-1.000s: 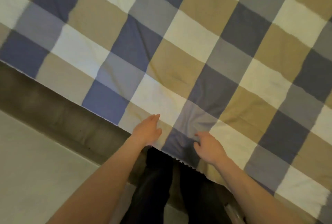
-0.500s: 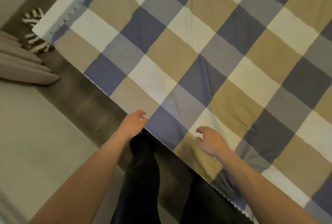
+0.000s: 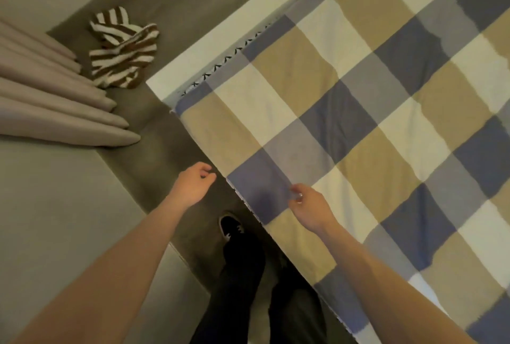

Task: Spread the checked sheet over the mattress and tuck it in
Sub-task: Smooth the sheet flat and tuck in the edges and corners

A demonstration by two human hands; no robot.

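Legs in dark trousers and one dark shoe [image 3: 230, 226] are showing at six o'clock, standing on a grey-brown floor [image 3: 193, 12] beside the bed. Two bare forearms are reaching up from the bottom corners. The left hand [image 3: 194, 185] is hanging over the floor just beside the bed's edge, fingers loosely curled and holding nothing. The right hand [image 3: 309, 205] is hovering over the near edge of the checked sheet [image 3: 345, 123], thumb and fingers slightly apart and not clamping the cloth; whether the fingertips are touching it is too fine to tell.

The checked sheet, in blue, tan, grey and cream squares, is lying spread across the mattress [image 3: 220, 48] and filling everything from three o'clock to one o'clock. Its near edge is running diagonally and draping over the side, apparently not yet tucked. Its corner is sitting at about eleven o'clock of the hands, with a pale strip of mattress showing uncovered beyond it.

The sheet is looking thin, light and soft, likely to wrinkle and slide easily. Gripping the hanging hem near that corner is looking like the best hold.

Farther off, at ten o'clock, a striped brown-and-white cloth [image 3: 122, 49] is lying crumpled on the floor, next to pale curtain folds [image 3: 55, 95].
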